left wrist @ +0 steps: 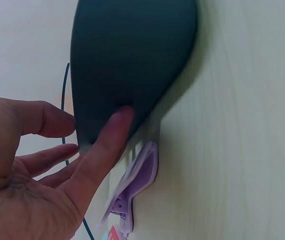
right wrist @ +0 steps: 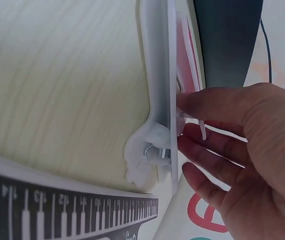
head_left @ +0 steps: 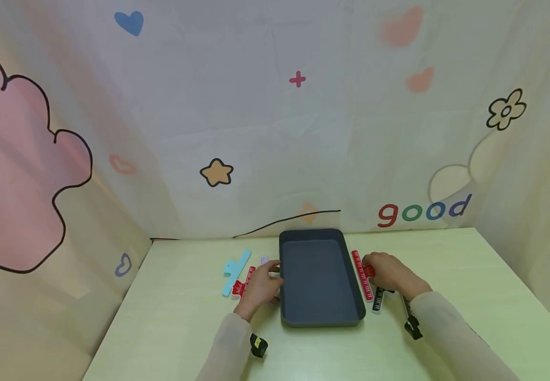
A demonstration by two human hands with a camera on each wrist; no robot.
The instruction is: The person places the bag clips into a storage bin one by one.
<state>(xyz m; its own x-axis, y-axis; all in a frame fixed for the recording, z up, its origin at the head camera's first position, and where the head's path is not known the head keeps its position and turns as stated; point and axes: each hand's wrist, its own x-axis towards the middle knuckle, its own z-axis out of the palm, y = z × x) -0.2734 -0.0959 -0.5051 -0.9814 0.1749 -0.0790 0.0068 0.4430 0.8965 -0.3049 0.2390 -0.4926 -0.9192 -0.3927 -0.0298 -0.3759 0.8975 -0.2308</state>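
A dark grey rectangular tray [head_left: 322,280] lies on the table. My left hand [head_left: 261,288] is at its left side; in the left wrist view one finger [left wrist: 117,125] lies against the outer wall and another digit meets the rim, pinching it. My right hand [head_left: 391,272] pinches the handle of a red clip [head_left: 362,275] with a keyboard-like print, right beside the tray. A black-printed clip [head_left: 378,300] stands nearer to me, partly in front of those fingers in the right wrist view. Another black-printed clip [right wrist: 72,205] lies near my right wrist.
Left of the tray are a light blue clip [head_left: 236,272], a red clip [head_left: 243,286] and a lilac clip [left wrist: 137,185], partly hidden by my left hand in the head view. A printed curtain [head_left: 255,106] hangs behind the table [head_left: 160,317].
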